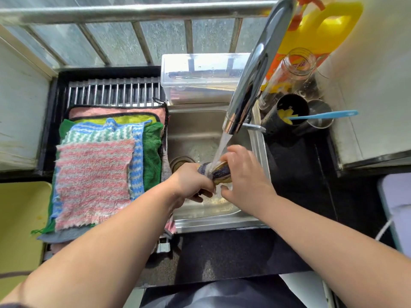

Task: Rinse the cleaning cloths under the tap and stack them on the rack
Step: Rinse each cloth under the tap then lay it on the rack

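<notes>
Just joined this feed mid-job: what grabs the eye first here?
The left hand and right hand grip a dark and yellow cloth under the running tap, above the sink. Left of it, bright cloths lie piled on the rack, a pink striped cloth on top.

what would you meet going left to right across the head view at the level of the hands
pink striped cloth → green cloth → left hand → dark wet cloth → right hand → black counter
</notes>
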